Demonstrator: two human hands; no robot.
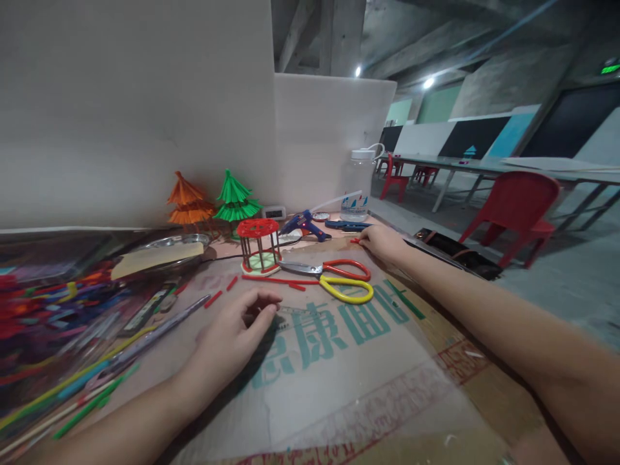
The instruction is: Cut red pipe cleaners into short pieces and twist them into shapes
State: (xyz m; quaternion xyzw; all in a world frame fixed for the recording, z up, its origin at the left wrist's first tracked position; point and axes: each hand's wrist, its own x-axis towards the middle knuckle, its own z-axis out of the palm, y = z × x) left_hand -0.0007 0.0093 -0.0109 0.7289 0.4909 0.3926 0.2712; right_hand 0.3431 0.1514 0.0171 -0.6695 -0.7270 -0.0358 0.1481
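My left hand is curled over the board, thumb and forefinger closed at the end of a clear ruler. Farther right, my right hand pinches a short red piece, its kind too small to tell. Between the hands lie scissors with one red and one yellow handle loop. Behind their blades stands a small round pavilion model with a red top ring and brown posts. Short red strips lie near my left hand, and a long red strip runs beside the scissors.
Orange and green tiered roof models stand at the back. A blue glue gun, a utility knife and a clear bottle are at the back right. Coloured craft sticks and a metal tray are at left.
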